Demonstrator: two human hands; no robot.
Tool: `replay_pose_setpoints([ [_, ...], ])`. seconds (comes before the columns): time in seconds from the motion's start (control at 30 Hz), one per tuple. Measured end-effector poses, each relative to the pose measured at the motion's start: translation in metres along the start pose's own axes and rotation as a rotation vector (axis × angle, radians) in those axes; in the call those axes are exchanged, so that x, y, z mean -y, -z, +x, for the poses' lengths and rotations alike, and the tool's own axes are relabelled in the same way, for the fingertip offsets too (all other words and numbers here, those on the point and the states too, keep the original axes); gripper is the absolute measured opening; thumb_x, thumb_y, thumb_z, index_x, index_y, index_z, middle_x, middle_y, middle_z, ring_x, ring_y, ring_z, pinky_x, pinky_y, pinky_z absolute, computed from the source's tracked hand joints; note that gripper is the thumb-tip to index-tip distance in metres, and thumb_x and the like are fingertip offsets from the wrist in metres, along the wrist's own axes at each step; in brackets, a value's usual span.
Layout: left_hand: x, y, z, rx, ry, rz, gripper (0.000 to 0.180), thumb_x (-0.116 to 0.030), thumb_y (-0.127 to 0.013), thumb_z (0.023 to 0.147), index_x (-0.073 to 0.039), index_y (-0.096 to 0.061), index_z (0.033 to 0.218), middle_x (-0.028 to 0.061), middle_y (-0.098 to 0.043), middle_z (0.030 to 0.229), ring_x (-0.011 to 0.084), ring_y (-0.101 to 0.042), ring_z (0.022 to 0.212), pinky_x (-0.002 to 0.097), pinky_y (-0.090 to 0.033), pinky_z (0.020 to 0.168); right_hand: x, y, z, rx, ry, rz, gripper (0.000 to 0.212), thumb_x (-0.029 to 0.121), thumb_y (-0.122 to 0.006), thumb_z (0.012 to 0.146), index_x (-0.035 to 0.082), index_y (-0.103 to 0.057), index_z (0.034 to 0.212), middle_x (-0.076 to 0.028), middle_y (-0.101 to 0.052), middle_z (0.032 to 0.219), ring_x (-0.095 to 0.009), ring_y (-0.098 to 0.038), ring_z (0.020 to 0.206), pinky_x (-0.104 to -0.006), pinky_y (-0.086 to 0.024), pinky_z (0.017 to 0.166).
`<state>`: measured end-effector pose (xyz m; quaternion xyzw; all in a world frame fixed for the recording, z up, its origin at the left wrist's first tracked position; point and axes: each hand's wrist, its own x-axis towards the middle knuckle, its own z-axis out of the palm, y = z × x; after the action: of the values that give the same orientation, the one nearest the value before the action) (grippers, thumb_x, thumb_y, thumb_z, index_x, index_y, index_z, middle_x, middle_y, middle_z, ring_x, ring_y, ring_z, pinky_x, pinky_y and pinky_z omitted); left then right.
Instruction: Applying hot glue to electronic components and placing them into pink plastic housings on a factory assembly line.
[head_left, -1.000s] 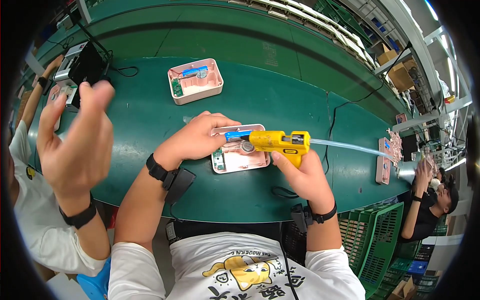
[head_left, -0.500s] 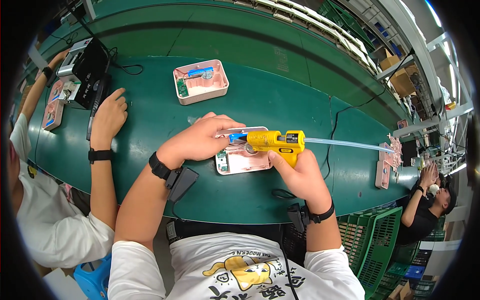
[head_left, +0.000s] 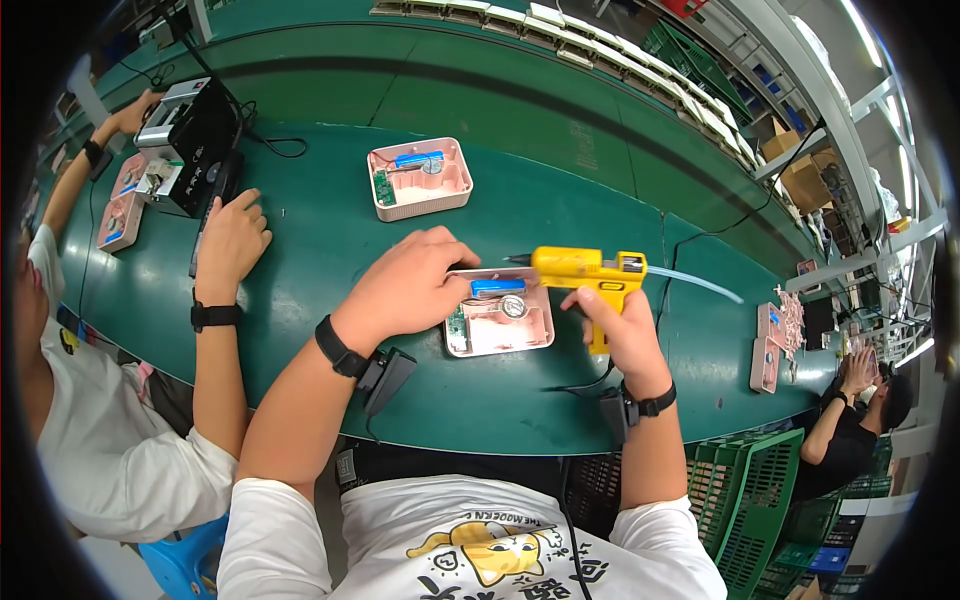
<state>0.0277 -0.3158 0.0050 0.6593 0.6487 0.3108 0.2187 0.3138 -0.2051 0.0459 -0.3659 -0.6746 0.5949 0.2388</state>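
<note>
My right hand [head_left: 622, 325] is wrapped round the handle of a yellow hot glue gun [head_left: 590, 268], its dark nozzle pointing left over the far edge of a pink plastic housing [head_left: 520, 343]. A long translucent glue stick [head_left: 697, 282] sticks out of the gun's back. Inside the housing lie a blue cylindrical battery [head_left: 497, 287], a round metallic part [head_left: 514, 307] and a green circuit board [head_left: 457, 327]. My left hand [head_left: 410, 283] grips the housing's left far corner, thumb at the rim; its other fingers are partly hidden.
A second pink housing [head_left: 425, 205] with similar parts stands farther back. On the left, a co-worker's hand [head_left: 233, 240] rests beside a black machine [head_left: 200, 145]. Pink housings [head_left: 765, 364] stand at the right end of the green table [head_left: 340, 270]. Green crates [head_left: 745, 490] stand below.
The glue gun has moved right and slightly up, its nozzle lifted off the blue battery, which now shows fully. The housing sits slightly farther right in view.
</note>
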Motion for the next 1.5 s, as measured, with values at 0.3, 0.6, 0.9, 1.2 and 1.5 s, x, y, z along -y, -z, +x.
replay_pose_setpoints([
  [0.3,-0.019,0.008,0.009,0.17,0.342,-0.58,0.031,-0.005,-0.056,0.099,0.002,-0.073,0.125,0.0147,-0.073,0.114,0.0139,-0.075,0.075,0.0279,-0.06,0.06,-0.048,0.016,0.017,-0.236,0.092,0.344,0.032,0.032,-0.063,0.108,0.0,-0.067,0.106,-0.011,-0.072,0.097,-0.013,-0.057,0.057,-0.0295,-0.046,0.053],
  [0.6,-0.023,-0.049,0.017,-0.367,0.208,-0.833,0.036,-0.003,-0.063,0.103,0.002,-0.066,0.139,0.0191,-0.061,0.144,0.0252,-0.075,0.109,0.0363,-0.063,0.09,-0.046,0.013,0.017,-0.348,0.151,0.465,0.033,0.03,-0.063,0.107,-0.002,-0.069,0.106,-0.013,-0.075,0.098,-0.014,-0.06,0.059,-0.0307,-0.049,0.054],
  [0.9,-0.021,-0.022,0.016,-0.477,-0.192,-0.295,0.05,-0.003,-0.071,0.095,-0.004,-0.061,0.144,0.0216,-0.05,0.153,0.0409,-0.051,0.144,0.0499,-0.044,0.119,-0.051,0.016,0.018,-0.352,0.15,0.441,0.031,0.031,-0.061,0.107,0.001,-0.066,0.11,-0.013,-0.073,0.102,-0.013,-0.058,0.058,-0.0297,-0.048,0.053],
  [1.2,0.037,0.019,0.008,-0.659,0.151,0.43,0.041,-0.01,-0.083,0.083,-0.012,-0.073,0.122,0.0188,-0.053,0.15,0.0427,-0.047,0.138,0.051,-0.045,0.113,-0.048,0.014,0.021,-0.363,0.145,0.432,0.03,0.032,-0.062,0.107,0.002,-0.065,0.11,-0.012,-0.073,0.101,-0.012,-0.057,0.057,-0.0297,-0.048,0.051],
  [1.5,0.039,0.018,0.009,-0.563,-0.062,0.358,0.042,-0.016,-0.09,0.078,-0.013,-0.071,0.116,0.0218,-0.05,0.154,0.0455,-0.043,0.145,0.0534,-0.042,0.117,-0.049,0.008,0.019,-0.348,0.103,0.434,0.031,0.033,-0.06,0.108,0.003,-0.065,0.11,-0.011,-0.072,0.1,-0.012,-0.057,0.057,-0.0295,-0.046,0.051],
])
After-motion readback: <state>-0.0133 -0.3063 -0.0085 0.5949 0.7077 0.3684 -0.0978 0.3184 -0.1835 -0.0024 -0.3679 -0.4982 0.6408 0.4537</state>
